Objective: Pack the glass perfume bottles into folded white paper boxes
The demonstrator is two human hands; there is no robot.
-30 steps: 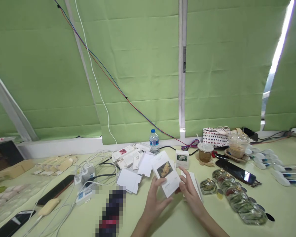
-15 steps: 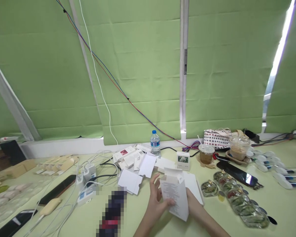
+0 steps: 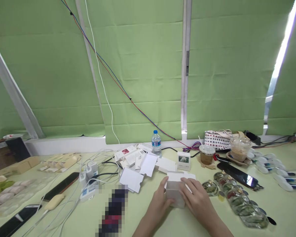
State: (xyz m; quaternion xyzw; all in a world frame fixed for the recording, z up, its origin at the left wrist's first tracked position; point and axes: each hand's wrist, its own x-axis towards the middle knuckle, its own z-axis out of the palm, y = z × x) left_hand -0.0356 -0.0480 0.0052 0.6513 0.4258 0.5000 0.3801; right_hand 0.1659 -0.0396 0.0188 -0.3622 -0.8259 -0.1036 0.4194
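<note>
A small white cardboard box [image 3: 175, 194] is between my two hands, low in the middle of the head view. My left hand [image 3: 160, 199] grips its left side, with the thumb across the near face. From the right, my right hand [image 3: 196, 199] lies over the box, its fingers bent onto the top and right side. Part of the box is covered by these fingers. A white flat piece [image 3: 191, 176] shows behind the right hand. Just beyond stands a white box with a flower picture [image 3: 184, 160].
White boxes and cards [image 3: 131, 179] lie heaped behind on the left, near a water bottle [image 3: 156, 144]. Clear packs of greenery [image 3: 241, 200], a phone [image 3: 237, 176] and drink cups [image 3: 207, 154] are on the right. Cables and a power strip [image 3: 88, 191] spread leftward.
The box has turned, so its printed face no longer shows and it sits lower and more upright. My right hand has moved from behind its right side to over its top.
</note>
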